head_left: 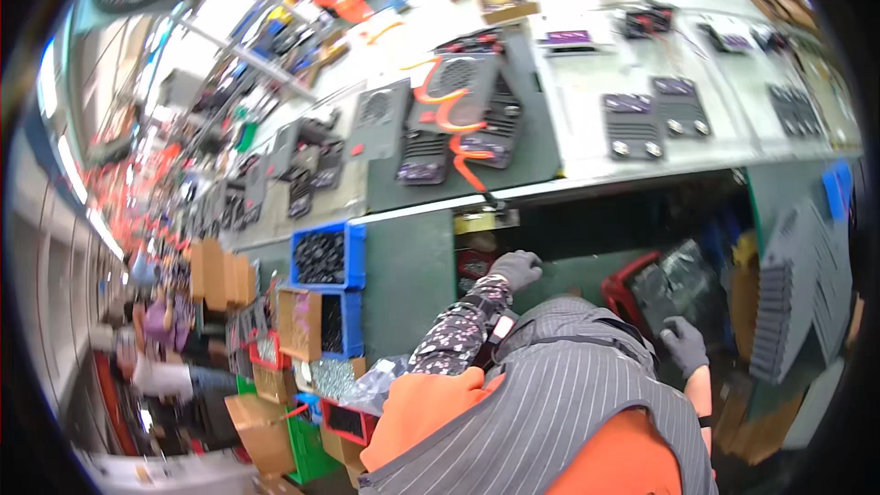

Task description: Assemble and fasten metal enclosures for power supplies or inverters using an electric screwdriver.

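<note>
My left hand [518,269], in a grey glove, is held at the front of the bench, before the dark open space under its top. Its fingers look loosely apart, and I see nothing in them. Lower right, my right hand [685,346], also gloved in grey, hangs beside a red bin [619,286] with a clear plastic bag [676,284] in it. Those fingers are slightly spread and hold nothing visible. On the bench top lie several dark grey housings [427,151] with an orange cord [446,115] across them. The picture is somewhat blurred.
Two grey panels with round feet [632,133] lie on the white bench top. Blue bins [321,257] of black parts and cardboard boxes stand at left. Stacked grey panels [793,298] lean at right. Other people [165,376] are at far left.
</note>
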Demonstrator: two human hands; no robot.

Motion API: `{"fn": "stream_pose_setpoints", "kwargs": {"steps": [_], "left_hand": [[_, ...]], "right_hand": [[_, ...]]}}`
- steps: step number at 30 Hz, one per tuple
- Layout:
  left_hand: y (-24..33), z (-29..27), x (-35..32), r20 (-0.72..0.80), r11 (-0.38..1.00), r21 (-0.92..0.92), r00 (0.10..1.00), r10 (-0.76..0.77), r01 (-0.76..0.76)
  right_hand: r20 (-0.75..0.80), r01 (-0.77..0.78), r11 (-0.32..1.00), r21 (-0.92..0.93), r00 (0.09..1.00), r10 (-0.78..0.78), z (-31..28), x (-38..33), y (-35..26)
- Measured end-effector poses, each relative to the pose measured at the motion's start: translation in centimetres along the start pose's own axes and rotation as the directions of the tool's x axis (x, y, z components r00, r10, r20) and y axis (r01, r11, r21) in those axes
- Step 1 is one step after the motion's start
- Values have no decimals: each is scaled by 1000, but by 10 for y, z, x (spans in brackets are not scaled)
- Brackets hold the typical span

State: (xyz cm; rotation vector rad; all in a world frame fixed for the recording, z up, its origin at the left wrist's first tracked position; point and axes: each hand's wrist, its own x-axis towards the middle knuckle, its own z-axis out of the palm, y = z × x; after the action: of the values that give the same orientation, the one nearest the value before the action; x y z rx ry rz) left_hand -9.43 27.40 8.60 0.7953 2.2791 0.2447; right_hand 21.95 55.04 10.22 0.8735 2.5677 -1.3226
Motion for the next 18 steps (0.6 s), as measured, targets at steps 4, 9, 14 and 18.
{"fn": "stream_pose_setpoints", "kwargs": {"steps": [4,9,14,18], "left_hand": [[-43,-13,-8,-113,994,-65,989,-99,92],[-96,-11,-44,-293,843,-319,800,-523,434],[-144,51,-77,-323,779,-474,743,-587,410],[-122,38,-82,-331,728,-542,689,-644,420]], "right_hand": [[65,112,993,-18,992,-111,8,102,-10],[-12,191,953,-236,980,-199,7,201,-16],[-219,80,856,-510,951,-219,-6,285,-37],[-298,63,799,-598,908,-295,-14,344,-12]]}}
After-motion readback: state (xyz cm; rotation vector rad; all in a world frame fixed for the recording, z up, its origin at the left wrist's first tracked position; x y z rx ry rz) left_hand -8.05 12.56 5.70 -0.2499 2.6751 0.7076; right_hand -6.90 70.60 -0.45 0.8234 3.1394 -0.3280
